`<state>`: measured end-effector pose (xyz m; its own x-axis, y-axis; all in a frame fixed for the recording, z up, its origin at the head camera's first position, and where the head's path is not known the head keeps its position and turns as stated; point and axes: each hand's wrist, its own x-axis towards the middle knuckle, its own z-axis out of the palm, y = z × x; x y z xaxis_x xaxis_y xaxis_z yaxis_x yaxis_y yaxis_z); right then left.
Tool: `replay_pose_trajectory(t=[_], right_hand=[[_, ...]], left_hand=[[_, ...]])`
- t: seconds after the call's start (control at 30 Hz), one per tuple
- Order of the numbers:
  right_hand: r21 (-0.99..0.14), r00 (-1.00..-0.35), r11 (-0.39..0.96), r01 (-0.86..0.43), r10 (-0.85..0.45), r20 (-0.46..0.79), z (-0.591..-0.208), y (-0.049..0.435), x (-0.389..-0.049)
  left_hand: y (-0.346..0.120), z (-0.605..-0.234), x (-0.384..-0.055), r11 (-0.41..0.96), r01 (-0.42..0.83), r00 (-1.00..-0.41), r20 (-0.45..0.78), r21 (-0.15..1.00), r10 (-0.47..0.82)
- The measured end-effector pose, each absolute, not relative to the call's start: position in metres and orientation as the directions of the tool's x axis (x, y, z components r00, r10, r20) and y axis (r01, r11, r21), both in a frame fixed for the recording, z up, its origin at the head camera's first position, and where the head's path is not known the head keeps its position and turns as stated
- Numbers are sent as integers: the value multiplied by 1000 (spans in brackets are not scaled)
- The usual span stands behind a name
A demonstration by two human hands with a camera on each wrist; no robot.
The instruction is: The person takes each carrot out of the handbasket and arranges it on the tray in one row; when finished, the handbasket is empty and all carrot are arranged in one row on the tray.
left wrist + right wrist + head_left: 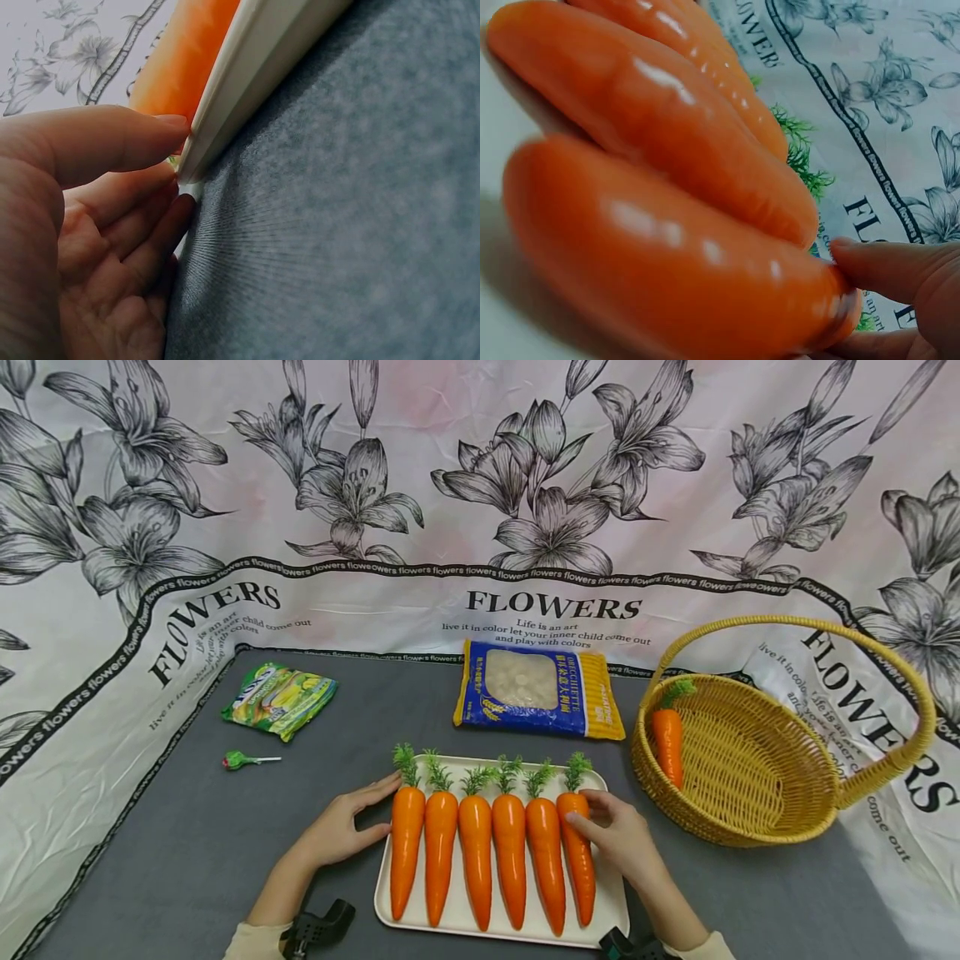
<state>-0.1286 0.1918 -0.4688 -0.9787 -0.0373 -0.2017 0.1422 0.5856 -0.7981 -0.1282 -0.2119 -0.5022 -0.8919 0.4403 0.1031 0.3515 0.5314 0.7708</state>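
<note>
Six orange carrots with green tops lie side by side on a white tray (502,935). At the right end, my right hand (618,835) holds the rightmost carrot (579,860) near its leafy end, thumb on one side and fingers on the other. That carrot (667,255) fills the lower part of the right wrist view, beside its neighbours. My left hand (348,822) rests against the tray's left edge with fingers extended. In the left wrist view its thumb (112,139) touches the tray's rim (232,82) beside the leftmost carrot (184,60).
A yellow wicker basket (738,839) with a tall handle stands at the right, with one carrot (667,743) inside. Behind the tray lies a blue and yellow pasta bag (536,689). A green candy packet (281,700) and a lollipop (238,760) lie at the left.
</note>
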Motion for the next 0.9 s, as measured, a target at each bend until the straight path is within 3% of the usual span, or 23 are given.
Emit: replay_pose_trajectory(t=[0.53,0.9], right_hand=[[-758,-974,639,129,-62,-218,-454,197,-125],[-779,-986,624,60,-84,-143,-436,209,-127]], left_hand=[[-211,-504,-130,539,367,-887,112,758,447],[-211,-504,-129,532,351,-892,103,770,441]])
